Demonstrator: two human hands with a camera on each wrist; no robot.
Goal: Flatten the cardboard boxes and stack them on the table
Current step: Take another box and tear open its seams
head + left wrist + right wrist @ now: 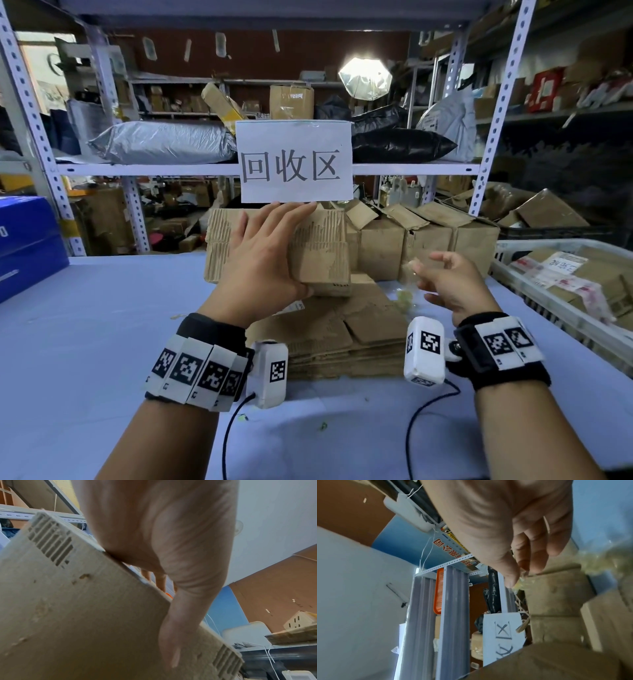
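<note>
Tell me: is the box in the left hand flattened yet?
Not yet. The cardboard box in the left hand keeps its full depth, held above the flattened stack.

Parcel storeroom, metal shelving (267,169), bagged parcels (164,142), recycling sign (295,161)

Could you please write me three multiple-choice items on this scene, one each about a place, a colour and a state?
1. Where does the stack of flattened boxes lie?
A. on the table
B. on the shelf
C. in the white crate

2. What colour is the big carton at the table's left edge?
A. red
B. blue
C. green

3. What is the left hand doing?
A. hanging idle
B. resting on the table
C. holding a cardboard box

Key: 1 A, the stack rests on the tabletop between the wrists. 2 B, its sides are plainly blue. 3 C, fingers spread over one face, thumb on the other.
</note>
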